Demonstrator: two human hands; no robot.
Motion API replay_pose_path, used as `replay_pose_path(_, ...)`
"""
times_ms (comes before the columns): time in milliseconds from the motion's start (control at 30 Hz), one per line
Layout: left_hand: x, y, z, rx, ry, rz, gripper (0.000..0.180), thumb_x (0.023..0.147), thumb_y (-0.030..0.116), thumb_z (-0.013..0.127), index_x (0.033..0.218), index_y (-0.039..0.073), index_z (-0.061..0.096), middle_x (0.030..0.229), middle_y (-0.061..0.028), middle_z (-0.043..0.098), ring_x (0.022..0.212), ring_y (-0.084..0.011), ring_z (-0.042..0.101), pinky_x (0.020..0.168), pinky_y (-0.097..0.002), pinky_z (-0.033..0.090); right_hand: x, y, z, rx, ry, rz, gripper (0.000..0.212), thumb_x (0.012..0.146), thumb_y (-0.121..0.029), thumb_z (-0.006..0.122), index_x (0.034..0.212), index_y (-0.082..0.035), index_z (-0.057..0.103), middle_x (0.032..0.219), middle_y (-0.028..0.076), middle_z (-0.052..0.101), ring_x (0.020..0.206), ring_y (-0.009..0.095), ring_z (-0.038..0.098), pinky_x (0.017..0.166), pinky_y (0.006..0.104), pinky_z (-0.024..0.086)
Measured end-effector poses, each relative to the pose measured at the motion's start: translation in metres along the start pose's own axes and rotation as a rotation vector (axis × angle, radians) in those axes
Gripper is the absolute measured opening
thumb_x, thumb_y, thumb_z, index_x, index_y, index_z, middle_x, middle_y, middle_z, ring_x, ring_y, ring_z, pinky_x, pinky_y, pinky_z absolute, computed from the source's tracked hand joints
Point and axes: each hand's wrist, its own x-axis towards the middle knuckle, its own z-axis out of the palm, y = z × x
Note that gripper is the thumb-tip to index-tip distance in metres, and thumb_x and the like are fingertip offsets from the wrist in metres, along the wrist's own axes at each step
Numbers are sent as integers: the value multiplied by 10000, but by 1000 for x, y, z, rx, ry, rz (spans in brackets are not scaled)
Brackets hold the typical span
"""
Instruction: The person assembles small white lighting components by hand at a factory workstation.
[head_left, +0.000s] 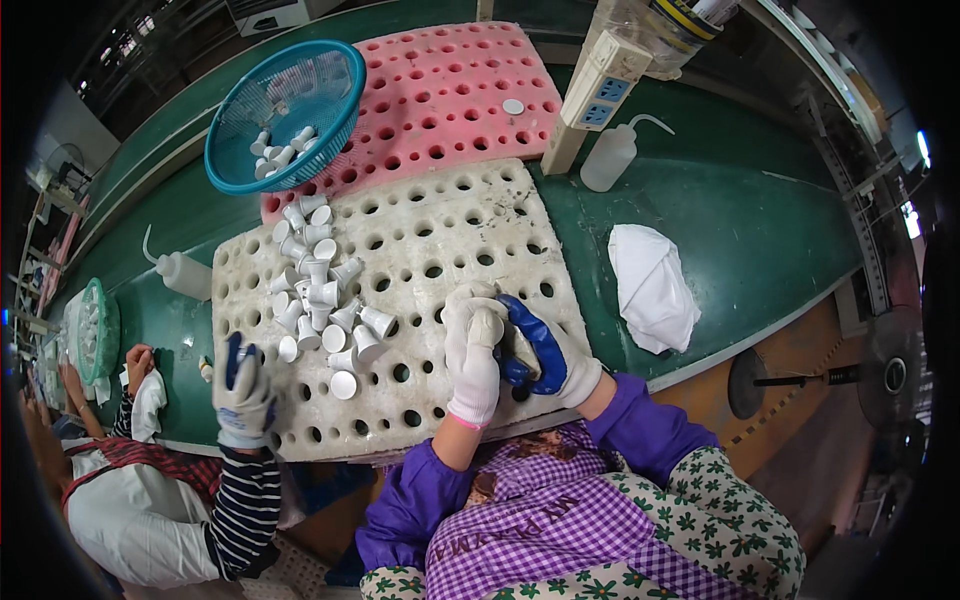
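Observation:
My left hand, in a white knit glove, is closed and pressed against my right hand in front of my body. My right hand, in a white glove with a blue coated palm, curls its fingers inward. Between them shows a bit of greyish, cloth-like material; what else they hold is hidden. Both hands are over the right front part of a white foam board full of round holes. Left of them, a heap of small white flared cups lies loose on the board.
Behind lies a pink holed board with a white disc; a blue basket containing white cups overlaps it. Rightward are a power-socket post, squeeze bottle and white cloth. A co-worker's gloved hand reaches the board's left edge.

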Motion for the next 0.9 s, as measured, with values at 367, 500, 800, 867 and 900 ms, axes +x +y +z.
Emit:
replay_pose_path(367, -2, 47, 14, -495, 248, -350, 599, 990, 455, 325, 1214, -69, 509, 958, -67, 620, 795, -110, 551, 779, -251, 448, -9, -4, 38, -79, 278, 87, 313, 1003, -359, 362, 1098, -115, 534, 633, -6, 438, 420, 62, 370, 370, 188, 300)
replay_pose_path(500, -14, 48, -8, -4, 222, -325, 306, 961, 236, 496, 1119, -14, 575, 863, -13, 581, 737, -63, 506, 671, -188, 404, -10, -9, 31, 374, 16, 136, 313, 998, -357, 364, 1103, -120, 539, 605, 10, 421, 391, 81, 354, 375, 206, 313)
replay_pose_path(800, -25, 77, -13, -147, 138, -465, 253, 929, 181, 535, 1010, -40, 629, 703, 21, 551, 579, -29, 452, 522, -176, 358, -13, -20, 57, 186, 337, 208, 290, 987, -352, 401, 1072, -122, 556, 591, -3, 462, 423, 88, 392, 392, 216, 319)
replay_pose_path(867, -25, 76, -18, -153, 86, -492, 240, 921, 163, 541, 1042, -25, 628, 697, 25, 551, 579, -29, 451, 519, -178, 361, -11, -16, 55, 199, 342, 212, 267, 984, -326, 423, 1075, -115, 559, 607, -1, 480, 436, 90, 417, 400, 216, 331)
replay_pose_path(900, -26, 75, -19, -155, 89, -492, 240, 921, 163, 541, 1042, -25, 628, 697, 25, 551, 579, -29, 451, 519, -178, 361, -10, -14, 52, 214, 347, 214, 244, 980, -299, 444, 1079, -109, 561, 624, 1, 497, 449, 93, 443, 409, 216, 343)
